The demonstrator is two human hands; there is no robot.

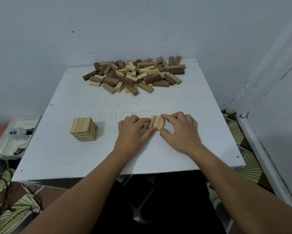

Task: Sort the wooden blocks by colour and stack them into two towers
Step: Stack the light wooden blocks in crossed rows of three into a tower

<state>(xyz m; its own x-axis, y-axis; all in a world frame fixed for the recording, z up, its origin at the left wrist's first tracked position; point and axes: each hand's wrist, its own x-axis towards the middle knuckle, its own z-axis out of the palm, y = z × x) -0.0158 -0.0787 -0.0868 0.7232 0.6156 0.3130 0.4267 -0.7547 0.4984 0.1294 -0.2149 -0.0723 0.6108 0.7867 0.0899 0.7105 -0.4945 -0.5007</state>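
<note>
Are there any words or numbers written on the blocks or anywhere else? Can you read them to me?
No words or numbers can be read here.
A light block at the front of the pile has small dark marks on its end, too small and blurred to read.
The light tower, the three blocks between the hands, and the table show no writing.

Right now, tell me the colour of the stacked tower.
Light pine tower, seen in the head view.

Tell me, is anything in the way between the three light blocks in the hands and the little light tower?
Nothing visible is. The three light blocks, held between the left hand and right hand, sit to the right of the light tower. Only bare white table lies between them; the mixed pile is farther back.
</note>
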